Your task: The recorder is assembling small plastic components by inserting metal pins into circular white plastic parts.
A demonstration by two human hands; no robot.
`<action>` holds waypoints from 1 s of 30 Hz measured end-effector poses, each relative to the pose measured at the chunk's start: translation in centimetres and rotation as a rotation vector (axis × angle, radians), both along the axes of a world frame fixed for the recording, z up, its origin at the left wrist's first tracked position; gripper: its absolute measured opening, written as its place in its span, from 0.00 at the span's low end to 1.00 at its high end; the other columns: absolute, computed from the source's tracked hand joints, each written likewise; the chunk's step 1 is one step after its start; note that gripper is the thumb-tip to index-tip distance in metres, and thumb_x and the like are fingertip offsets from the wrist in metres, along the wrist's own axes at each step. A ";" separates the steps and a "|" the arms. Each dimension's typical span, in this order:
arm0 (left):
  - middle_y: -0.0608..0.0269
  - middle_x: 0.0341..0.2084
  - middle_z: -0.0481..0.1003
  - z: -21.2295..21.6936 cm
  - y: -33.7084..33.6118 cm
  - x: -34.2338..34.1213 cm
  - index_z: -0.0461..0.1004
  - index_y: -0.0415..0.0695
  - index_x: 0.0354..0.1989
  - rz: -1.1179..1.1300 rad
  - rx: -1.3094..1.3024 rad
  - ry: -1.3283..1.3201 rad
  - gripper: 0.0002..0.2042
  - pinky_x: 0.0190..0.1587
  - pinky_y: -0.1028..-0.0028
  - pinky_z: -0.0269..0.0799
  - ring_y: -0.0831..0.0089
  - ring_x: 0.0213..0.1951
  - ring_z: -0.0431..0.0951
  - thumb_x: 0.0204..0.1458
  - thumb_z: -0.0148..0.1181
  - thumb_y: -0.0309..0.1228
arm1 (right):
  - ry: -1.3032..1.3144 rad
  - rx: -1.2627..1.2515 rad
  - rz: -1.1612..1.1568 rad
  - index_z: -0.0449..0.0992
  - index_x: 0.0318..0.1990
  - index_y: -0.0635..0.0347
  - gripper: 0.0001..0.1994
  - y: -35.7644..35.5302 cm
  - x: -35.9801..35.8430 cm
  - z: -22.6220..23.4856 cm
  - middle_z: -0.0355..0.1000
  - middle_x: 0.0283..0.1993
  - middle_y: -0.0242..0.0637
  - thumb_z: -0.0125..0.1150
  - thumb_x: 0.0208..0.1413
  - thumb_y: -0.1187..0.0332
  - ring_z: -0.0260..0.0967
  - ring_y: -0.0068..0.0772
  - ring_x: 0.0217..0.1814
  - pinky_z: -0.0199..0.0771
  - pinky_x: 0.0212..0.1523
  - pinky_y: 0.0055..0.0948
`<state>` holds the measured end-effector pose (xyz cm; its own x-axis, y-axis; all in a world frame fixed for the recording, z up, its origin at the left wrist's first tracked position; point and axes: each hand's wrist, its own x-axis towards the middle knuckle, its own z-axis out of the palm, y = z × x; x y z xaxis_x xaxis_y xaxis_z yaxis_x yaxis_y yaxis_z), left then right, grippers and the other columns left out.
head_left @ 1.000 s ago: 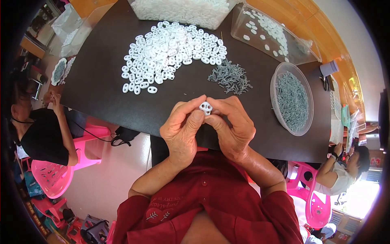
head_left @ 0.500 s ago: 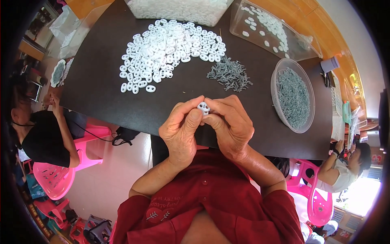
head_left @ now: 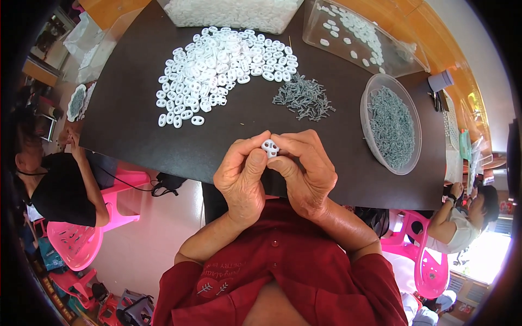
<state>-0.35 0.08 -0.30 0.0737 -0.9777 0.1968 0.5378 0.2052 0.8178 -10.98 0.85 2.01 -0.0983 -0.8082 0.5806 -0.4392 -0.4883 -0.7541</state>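
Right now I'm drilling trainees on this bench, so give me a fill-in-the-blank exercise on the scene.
1. Both hands pinch one small ____ plastic piece.
2. The loose pile of white pieces lies on a ____ table.
3. The round clear bowl at the person's ____ holds grey metal parts.

Missing: white; dark; right

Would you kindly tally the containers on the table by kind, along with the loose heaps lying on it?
Round clear tub of grey screws: 1
Clear rectangular boxes of white pieces: 2
Loose heap of white pieces: 1
Loose heap of grey screws: 1
Total: 5
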 end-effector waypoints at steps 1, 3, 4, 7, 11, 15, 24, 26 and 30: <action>0.67 0.32 0.71 -0.1 0.0 0.1 0.75 0.35 0.44 0.008 -0.021 -0.030 0.10 0.37 0.84 0.63 0.83 0.33 0.67 0.57 0.55 0.27 | 0.035 -0.027 -0.008 0.76 0.40 0.67 0.14 0.0 0.0 0.1 0.72 0.35 0.40 0.65 0.43 0.80 0.67 0.29 0.34 0.69 0.32 0.23; 0.67 0.32 0.71 -0.1 0.0 0.3 0.75 0.35 0.44 0.016 -0.042 -0.061 0.10 0.37 0.84 0.63 0.83 0.33 0.67 0.57 0.55 0.27 | 0.069 -0.053 -0.015 0.77 0.40 0.67 0.14 0.0 0.0 0.1 0.73 0.34 0.40 0.66 0.42 0.80 0.67 0.30 0.33 0.69 0.31 0.24; 0.67 0.31 0.71 -0.1 0.0 0.3 0.74 0.34 0.43 0.016 -0.049 -0.088 0.11 0.38 0.83 0.62 0.83 0.33 0.66 0.57 0.54 0.29 | 0.065 -0.061 -0.015 0.77 0.40 0.67 0.14 0.0 0.0 0.1 0.73 0.34 0.40 0.66 0.41 0.80 0.67 0.31 0.33 0.68 0.31 0.24; 0.67 0.31 0.71 -0.1 0.0 0.4 0.74 0.34 0.43 0.023 -0.060 -0.123 0.11 0.38 0.82 0.61 0.83 0.32 0.66 0.58 0.53 0.30 | 0.060 -0.081 -0.019 0.77 0.39 0.67 0.14 -0.1 0.2 -0.1 0.73 0.34 0.40 0.67 0.40 0.80 0.67 0.32 0.33 0.68 0.31 0.25; 0.67 0.30 0.71 -0.2 0.0 0.6 0.74 0.34 0.41 0.047 -0.079 -0.170 0.11 0.38 0.82 0.61 0.83 0.32 0.66 0.58 0.54 0.30 | 0.082 -0.162 -0.025 0.76 0.38 0.67 0.15 -0.4 0.3 -0.4 0.72 0.33 0.40 0.67 0.38 0.78 0.65 0.35 0.30 0.67 0.28 0.27; 0.67 0.31 0.71 -0.6 0.1 0.5 0.74 0.34 0.41 0.048 -0.042 -0.144 0.10 0.38 0.83 0.61 0.83 0.32 0.66 0.58 0.53 0.30 | 0.112 -0.186 -0.037 0.76 0.38 0.66 0.15 -0.6 0.4 -0.6 0.72 0.32 0.39 0.67 0.37 0.78 0.65 0.36 0.29 0.66 0.28 0.27; 0.67 0.31 0.71 -0.8 0.0 0.3 0.73 0.35 0.40 0.063 -0.080 -0.160 0.10 0.38 0.83 0.62 0.84 0.32 0.67 0.59 0.53 0.31 | 0.194 -0.237 -0.027 0.74 0.39 0.67 0.17 -0.7 0.2 -0.7 0.70 0.30 0.39 0.66 0.36 0.79 0.64 0.35 0.28 0.65 0.26 0.28; 0.67 0.31 0.71 -0.8 0.0 0.3 0.73 0.35 0.40 0.053 -0.059 -0.145 0.10 0.38 0.83 0.62 0.83 0.33 0.67 0.59 0.52 0.31 | 0.179 -0.166 -0.029 0.75 0.39 0.67 0.14 -0.5 0.2 -0.6 0.72 0.32 0.39 0.66 0.41 0.79 0.66 0.34 0.30 0.68 0.30 0.26; 0.66 0.31 0.71 -0.5 0.0 0.1 0.73 0.35 0.41 0.021 -0.042 -0.070 0.10 0.39 0.82 0.63 0.83 0.33 0.67 0.59 0.52 0.31 | 0.184 -0.159 -0.026 0.75 0.39 0.67 0.14 -0.5 0.2 -0.4 0.72 0.32 0.39 0.66 0.40 0.79 0.66 0.34 0.30 0.68 0.30 0.26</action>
